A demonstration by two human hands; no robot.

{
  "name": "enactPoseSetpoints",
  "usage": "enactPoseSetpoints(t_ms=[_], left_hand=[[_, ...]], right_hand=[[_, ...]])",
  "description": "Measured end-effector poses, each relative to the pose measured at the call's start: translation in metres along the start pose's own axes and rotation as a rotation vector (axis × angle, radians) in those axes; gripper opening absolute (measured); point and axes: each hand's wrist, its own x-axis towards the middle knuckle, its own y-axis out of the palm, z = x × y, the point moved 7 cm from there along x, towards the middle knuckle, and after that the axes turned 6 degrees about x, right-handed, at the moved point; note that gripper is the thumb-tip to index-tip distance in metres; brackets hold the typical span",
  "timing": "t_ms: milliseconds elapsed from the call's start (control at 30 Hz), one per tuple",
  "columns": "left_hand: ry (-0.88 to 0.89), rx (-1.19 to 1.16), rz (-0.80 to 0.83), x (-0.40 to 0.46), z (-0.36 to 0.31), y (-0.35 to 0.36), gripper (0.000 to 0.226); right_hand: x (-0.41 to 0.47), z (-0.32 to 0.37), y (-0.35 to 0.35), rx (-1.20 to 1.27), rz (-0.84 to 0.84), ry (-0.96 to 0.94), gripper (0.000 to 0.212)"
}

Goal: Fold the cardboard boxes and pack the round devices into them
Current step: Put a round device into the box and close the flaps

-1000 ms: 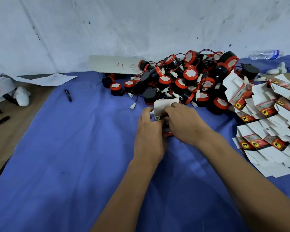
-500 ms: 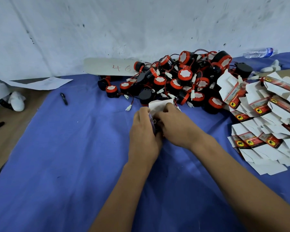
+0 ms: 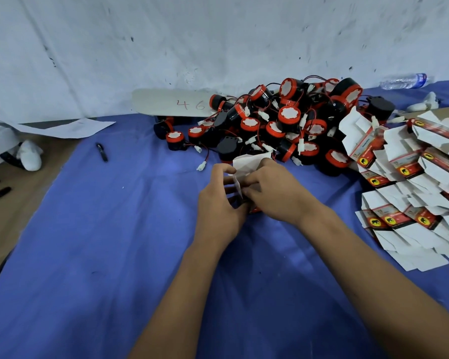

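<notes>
Both hands work 1 small cardboard box (image 3: 245,168) on the blue cloth (image 3: 101,242): left hand (image 3: 219,203) and right hand (image 3: 275,193) each pinch its white flaps, fingers curled.

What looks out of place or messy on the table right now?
Nothing looks damaged. The round devices sit in a tangled heap, wires crossing; one white connector trails onto the blue cloth. A water bottle lies on its side far right.

Both hands (image 3: 246,195) pinch a cardboard box (image 3: 246,165) beside piled round devices (image 3: 283,125).
</notes>
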Motion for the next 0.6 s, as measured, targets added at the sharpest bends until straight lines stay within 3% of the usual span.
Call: enactPoseSetpoints(t_ms=[200, 333, 467, 600], left_hand=[[0.015, -0.001, 0.009, 0.001, 0.0, 0.001, 0.069], [0.018, -0.002, 0.012, 0.002, 0.002, 0.002, 0.068], [0.022, 0.0, 0.026, 0.004, 0.002, 0.001, 0.067], [0.043, 0.001, 0.024, 0.003, -0.003, -0.001, 0.069]], right_hand=[[-0.002, 0.002, -0.008, 0.139, -0.098, 0.052, 0.021], [0.002, 0.005, -0.001, 0.023, 0.037, 0.037, 0.022], [0.0, 0.007, 0.003, -0.192, 0.254, 0.059, 0.043], [-0.002, 0.005, 0.004, -0.293, 0.371, 0.046, 0.041]])
